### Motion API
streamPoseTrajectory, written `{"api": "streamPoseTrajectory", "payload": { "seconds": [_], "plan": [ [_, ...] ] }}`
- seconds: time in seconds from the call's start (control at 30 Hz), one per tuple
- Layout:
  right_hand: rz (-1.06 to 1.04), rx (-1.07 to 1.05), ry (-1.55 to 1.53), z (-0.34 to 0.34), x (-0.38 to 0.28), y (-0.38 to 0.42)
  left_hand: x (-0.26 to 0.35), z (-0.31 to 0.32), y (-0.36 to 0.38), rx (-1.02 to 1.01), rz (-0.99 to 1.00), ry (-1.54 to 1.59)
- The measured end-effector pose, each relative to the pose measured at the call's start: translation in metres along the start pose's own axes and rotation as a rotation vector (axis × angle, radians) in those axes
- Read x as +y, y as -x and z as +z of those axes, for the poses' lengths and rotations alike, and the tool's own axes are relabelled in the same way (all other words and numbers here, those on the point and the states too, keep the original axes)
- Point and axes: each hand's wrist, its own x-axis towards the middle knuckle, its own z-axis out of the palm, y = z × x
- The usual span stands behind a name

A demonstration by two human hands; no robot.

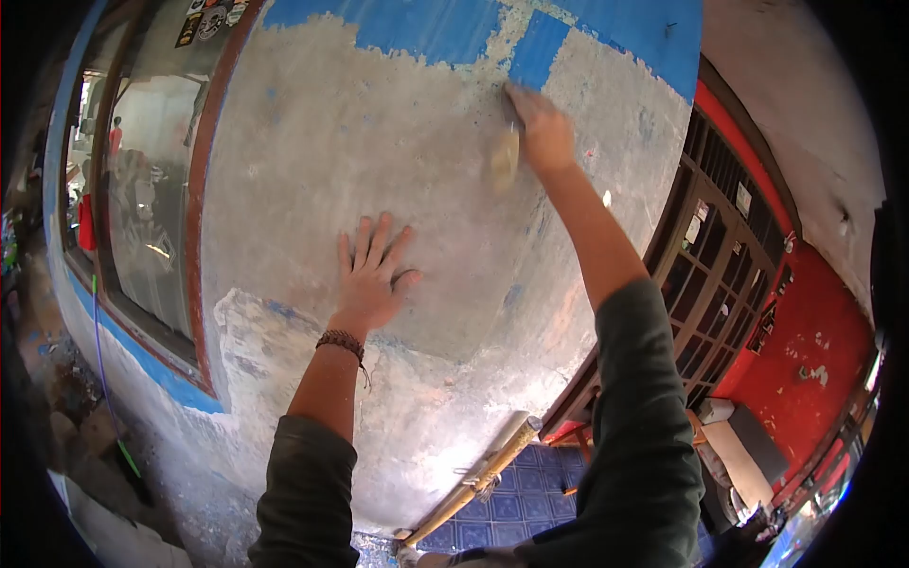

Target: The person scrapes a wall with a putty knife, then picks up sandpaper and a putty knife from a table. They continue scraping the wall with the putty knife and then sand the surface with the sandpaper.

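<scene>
left hand (374, 282): open, fingers spread against bare grey wall (312, 142), bracelet (341, 343) on wrist | right hand (549, 133): closed around blurred tool (504, 163), exact grip unclear | tool: at upper wall, just below blue paint (541, 47) | window (151, 180): left of bare patch | pole (483, 473): leaning, low by blue floor tiles (507, 506)

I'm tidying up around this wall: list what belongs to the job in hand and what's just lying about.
Belongs to the job:
blurred tool, probably a scraper, in the right hand
wall, with the left hand flat on it
blue paint high on it

Apparently just lying about:
bamboo pole
purple-and-green cord
debris at lower left
</scene>
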Motion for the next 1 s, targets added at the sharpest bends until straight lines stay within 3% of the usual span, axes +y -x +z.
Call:
{"api": "streamPoseTrajectory", "payload": {
  "seconds": [0.1, 0.17, 0.23, 0.3, 0.33, 0.37, 0.5, 0.57, 0.6, 0.67, 0.7, 0.77, 0.9, 1.0],
  "plan": [
    [0.110, -0.118, 0.041, -0.002, -0.001, 0.005, 0.001, -0.003, 0.004, -0.015, -0.007, -0.004],
    [0.051, -0.089, 0.042, -0.004, -0.010, 0.027, -0.002, -0.018, -0.001, -0.018, -0.015, 0.000],
    [-0.068, 0.016, 0.006, -0.001, 0.007, 0.024, -0.005, -0.037, -0.001, -0.173, -0.017, -0.048],
    [-0.004, -0.013, -0.021, 0.002, 0.027, 0.002, -0.005, -0.051, -0.001, -0.227, -0.048, -0.054],
    [0.162, -0.195, -0.034, -0.010, 0.020, -0.015, -0.006, -0.056, 0.001, -0.281, -0.078, -0.051],
    [0.159, -0.193, -0.042, -0.006, 0.019, -0.016, -0.009, -0.059, 0.003, -0.281, -0.085, -0.056],
    [0.018, -0.111, 0.065, 0.002, 0.008, 0.032, -0.033, -0.071, 0.038, -0.361, -0.276, -0.001],
    [-0.003, -0.094, -0.052, 0.001, 0.015, 0.032, -0.049, -0.082, 0.066, -0.423, -0.420, -0.001],
    [-0.011, -0.080, 0.054, 0.001, 0.023, 0.020, -0.055, -0.086, 0.084, -0.451, -0.484, -0.005],
    [0.116, -0.122, -0.007, -0.005, 0.018, -0.013, -0.066, -0.094, 0.119, -0.484, -0.580, -0.029],
    [0.236, -0.168, -0.056, -0.008, 0.015, -0.023, -0.068, -0.097, 0.133, -0.481, -0.581, -0.035],
    [0.216, -0.131, 0.007, 0.002, 0.014, 0.000, -0.072, -0.102, 0.160, -0.491, -0.764, 0.017],
    [0.043, -0.028, -0.010, -0.001, 0.010, 0.013, -0.075, -0.106, 0.194, -0.434, -0.826, 0.022],
    [0.184, -0.124, -0.040, -0.003, 0.018, -0.015, -0.063, -0.110, 0.199, -0.372, -0.792, 0.085]
  ]
}}
